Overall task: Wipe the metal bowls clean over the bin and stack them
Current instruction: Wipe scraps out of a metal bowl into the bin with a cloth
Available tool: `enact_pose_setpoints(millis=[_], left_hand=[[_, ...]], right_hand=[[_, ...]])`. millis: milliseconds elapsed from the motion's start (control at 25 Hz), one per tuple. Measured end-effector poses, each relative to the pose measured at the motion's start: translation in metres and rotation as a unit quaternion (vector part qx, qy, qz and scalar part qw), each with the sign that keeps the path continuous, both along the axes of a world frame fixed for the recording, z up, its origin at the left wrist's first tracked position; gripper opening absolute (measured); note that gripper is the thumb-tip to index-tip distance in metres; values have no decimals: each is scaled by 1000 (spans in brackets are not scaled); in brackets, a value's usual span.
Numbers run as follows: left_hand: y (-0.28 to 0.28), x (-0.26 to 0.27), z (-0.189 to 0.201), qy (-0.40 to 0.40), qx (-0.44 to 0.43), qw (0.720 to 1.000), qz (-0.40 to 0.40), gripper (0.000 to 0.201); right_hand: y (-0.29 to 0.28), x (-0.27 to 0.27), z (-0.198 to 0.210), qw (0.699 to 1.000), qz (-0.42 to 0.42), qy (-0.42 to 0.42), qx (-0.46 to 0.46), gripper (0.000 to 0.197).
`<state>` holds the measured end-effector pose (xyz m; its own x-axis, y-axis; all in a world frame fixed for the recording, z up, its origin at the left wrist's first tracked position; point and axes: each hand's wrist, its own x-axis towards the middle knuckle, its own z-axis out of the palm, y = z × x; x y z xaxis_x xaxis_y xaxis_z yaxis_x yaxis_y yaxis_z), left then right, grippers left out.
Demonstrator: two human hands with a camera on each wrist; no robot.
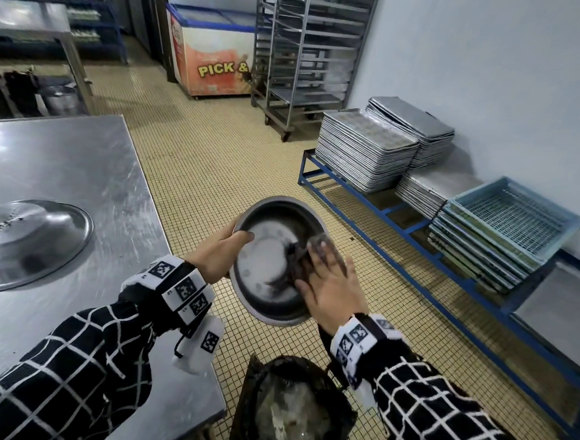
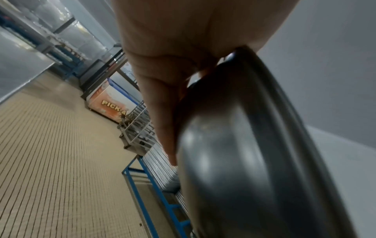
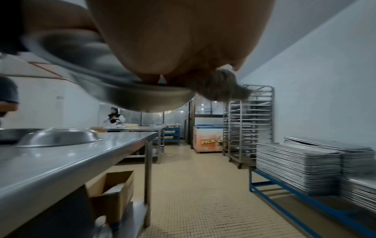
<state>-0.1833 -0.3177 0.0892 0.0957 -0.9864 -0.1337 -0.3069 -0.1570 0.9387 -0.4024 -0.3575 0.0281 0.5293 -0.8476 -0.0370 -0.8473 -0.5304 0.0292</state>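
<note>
The person holds a metal bowl [image 1: 272, 263] tilted toward them in mid-air, above and just beyond the bin [image 1: 294, 412], which stands on the tiled floor at the corner of the steel table [image 1: 79, 170]. The left hand [image 1: 215, 256] grips the bowl's left rim — thumb hooked over the edge inside, fingers behind the outer wall, as the left wrist view shows w/ fingers [image 2: 162, 112] lying along the bowl's underside. The right hand [image 1: 328, 284] lies flat inside the bowl, fingers straight and spread, pressing a dark rag [image 1: 296, 254] against the inner wall at the right side. A 2nd metal bowl [image 1: 23, 239] sits upside down on the table, well apart to the left. Stacked baking trays [image 1: 365, 149] rest on a blue rack [image 1: 368, 204] by the wall.
</note>
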Motion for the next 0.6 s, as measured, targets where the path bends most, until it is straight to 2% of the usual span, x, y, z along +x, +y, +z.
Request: enact_pose_setpoints(millis=[160, 240, 400, 520, 600], left_hand=[[5, -4, -5, 34, 104, 994, -8, 32], [5, -4, -7, 43, 112, 993, -6, 34], [10, -10, -5, 61, 68, 996, 13, 32], [10, -14, -8, 143, 27, 988, 49, 27], [10, -19, -12, 162, 1, 983, 82, 32]], right_hand=[[-38, 1, 24, 998, 5, -56, -12, 65], [-46, 4, 39, 988, -5, -146, 43, 59], [-34, -3, 44, 934, -73, -346, 53, 44], [-18, -8, 36, 917, -132, -373, 47, 28], [-9, -8, 30, 883, -194, -420, 79, 20]])
